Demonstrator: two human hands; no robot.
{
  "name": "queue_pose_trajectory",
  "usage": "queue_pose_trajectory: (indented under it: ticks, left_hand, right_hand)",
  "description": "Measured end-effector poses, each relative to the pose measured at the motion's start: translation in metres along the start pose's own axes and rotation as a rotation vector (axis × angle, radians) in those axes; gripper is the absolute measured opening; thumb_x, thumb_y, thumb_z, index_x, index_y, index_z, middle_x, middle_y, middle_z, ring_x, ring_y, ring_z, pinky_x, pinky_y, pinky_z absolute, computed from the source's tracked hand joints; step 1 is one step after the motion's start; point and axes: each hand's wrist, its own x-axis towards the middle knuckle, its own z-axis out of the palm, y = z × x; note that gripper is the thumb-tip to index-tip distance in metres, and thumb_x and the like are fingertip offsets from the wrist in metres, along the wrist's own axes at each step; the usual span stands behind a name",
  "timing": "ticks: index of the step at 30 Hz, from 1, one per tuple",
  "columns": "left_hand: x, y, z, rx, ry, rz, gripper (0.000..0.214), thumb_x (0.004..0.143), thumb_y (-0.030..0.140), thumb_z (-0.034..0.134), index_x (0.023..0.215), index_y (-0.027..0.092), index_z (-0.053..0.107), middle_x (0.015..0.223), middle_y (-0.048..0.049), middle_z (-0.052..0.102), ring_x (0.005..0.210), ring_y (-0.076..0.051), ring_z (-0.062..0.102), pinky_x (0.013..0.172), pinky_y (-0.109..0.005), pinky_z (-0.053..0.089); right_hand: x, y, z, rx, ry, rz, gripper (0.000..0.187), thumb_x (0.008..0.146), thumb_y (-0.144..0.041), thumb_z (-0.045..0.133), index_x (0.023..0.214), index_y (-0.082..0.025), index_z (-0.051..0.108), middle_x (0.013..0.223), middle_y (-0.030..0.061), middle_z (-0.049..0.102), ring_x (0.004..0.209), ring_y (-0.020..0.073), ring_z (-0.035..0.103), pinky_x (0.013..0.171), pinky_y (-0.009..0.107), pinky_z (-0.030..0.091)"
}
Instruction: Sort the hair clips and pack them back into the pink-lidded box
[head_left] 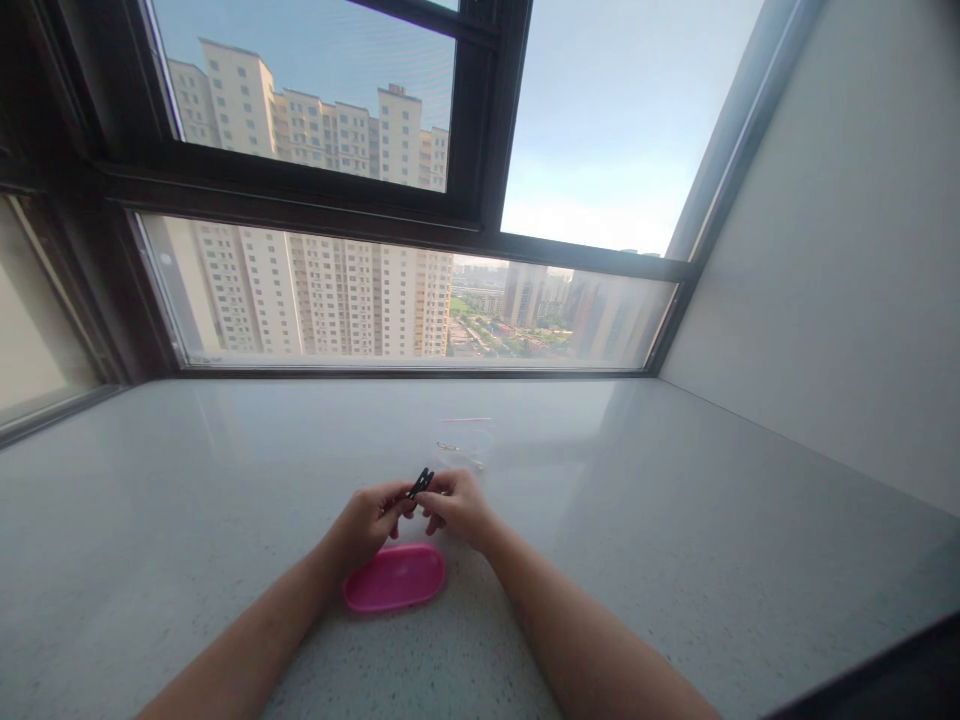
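Note:
My left hand (369, 518) and my right hand (457, 505) meet over the pale stone sill, fingers pinched together on a small black clip-like object (421, 482) held between them. Just below the hands a pink oval lid or case (395, 577) lies flat on the sill. Beyond the hands rests a small clear plastic bag (463, 442) with a pink strip along its top and something small inside that I cannot make out.
The speckled sill (675, 520) runs back to a dark-framed window (420, 225) with high-rise buildings outside. A grey wall (840, 280) closes the right side. A dark edge (885, 675) cuts the near right corner.

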Motion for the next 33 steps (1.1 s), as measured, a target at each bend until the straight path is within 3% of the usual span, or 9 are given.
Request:
queue_pose_trajectory:
  ticks: [4,7,14,18,21,24,29,33]
  left_hand:
    - [0.002,-0.009,-0.003,0.076,0.027,0.006,0.036,0.078,0.021,0.043,0.107,0.018,0.063,0.066,0.0004,0.056,0.045,-0.008,0.046,0.045,-0.018,0.040]
    - [0.004,-0.012,-0.006,0.140,-0.005,0.056,0.046,0.073,0.011,0.040,0.113,0.020,0.060,0.069,0.0003,0.055,0.049,-0.008,0.045,0.047,-0.017,0.039]
    - [0.007,-0.010,-0.011,0.203,0.011,0.158,0.047,0.074,0.010,0.037,0.113,0.021,0.061,0.070,-0.0025,0.056,0.068,-0.015,0.052,0.068,-0.025,0.043]
    - [0.007,-0.010,-0.012,0.202,0.011,0.163,0.046,0.075,0.012,0.038,0.114,0.020,0.060,0.071,-0.0031,0.057,0.070,-0.015,0.053,0.070,-0.026,0.043]
    - [0.006,-0.009,-0.010,0.176,0.031,0.145,0.042,0.075,0.015,0.040,0.112,0.020,0.062,0.072,-0.0029,0.057,0.066,-0.014,0.052,0.065,-0.024,0.043]
    - [0.006,-0.007,-0.008,0.075,0.091,0.014,0.039,0.077,0.022,0.044,0.111,0.016,0.062,0.070,-0.0025,0.059,0.050,-0.010,0.045,0.048,-0.021,0.039]
    - [0.007,-0.004,-0.010,-0.127,0.252,-0.081,0.028,0.076,0.032,0.052,0.091,0.011,0.063,0.052,0.0023,0.054,0.043,-0.010,0.044,0.042,-0.021,0.038]
    - [0.008,-0.004,-0.013,-0.185,0.277,-0.106,0.023,0.073,0.035,0.056,0.080,0.013,0.061,0.045,0.0051,0.049,0.041,-0.010,0.044,0.042,-0.021,0.036]
  right_hand:
    - [0.002,0.001,-0.001,0.049,0.101,0.009,0.031,0.068,-0.043,0.060,0.074,-0.013,0.055,0.059,-0.0012,0.058,0.034,0.0073,0.052,0.029,0.014,0.033]
    - [0.004,0.001,-0.002,0.051,0.149,0.022,0.034,0.070,-0.047,0.057,0.068,-0.013,0.053,0.055,-0.0011,0.058,0.031,0.0069,0.050,0.028,0.014,0.033]
    - [0.002,-0.002,-0.006,0.088,0.121,0.042,0.032,0.066,-0.043,0.061,0.060,-0.012,0.056,0.051,0.0005,0.059,0.033,0.0072,0.049,0.030,0.016,0.032]
    - [0.003,0.001,-0.009,0.153,0.112,0.060,0.034,0.066,-0.045,0.062,0.062,-0.011,0.058,0.055,0.0015,0.061,0.036,0.0069,0.050,0.032,0.016,0.032]
    - [0.005,0.004,-0.012,0.182,0.099,0.085,0.033,0.065,-0.044,0.063,0.066,-0.011,0.059,0.058,0.0020,0.061,0.038,0.0068,0.051,0.034,0.016,0.034]
    - [0.005,0.005,-0.014,0.171,0.095,0.088,0.031,0.066,-0.043,0.063,0.066,-0.011,0.058,0.054,0.0005,0.059,0.037,0.0069,0.050,0.033,0.016,0.033]
    - [0.002,0.003,-0.014,0.104,-0.029,0.104,0.029,0.066,-0.038,0.064,0.061,-0.010,0.061,0.043,-0.0015,0.054,0.030,0.0064,0.045,0.029,0.016,0.027]
    - [-0.001,0.003,-0.010,0.002,-0.168,0.098,0.028,0.070,-0.038,0.061,0.065,-0.011,0.062,0.047,-0.0018,0.057,0.032,0.0058,0.046,0.031,0.015,0.030]
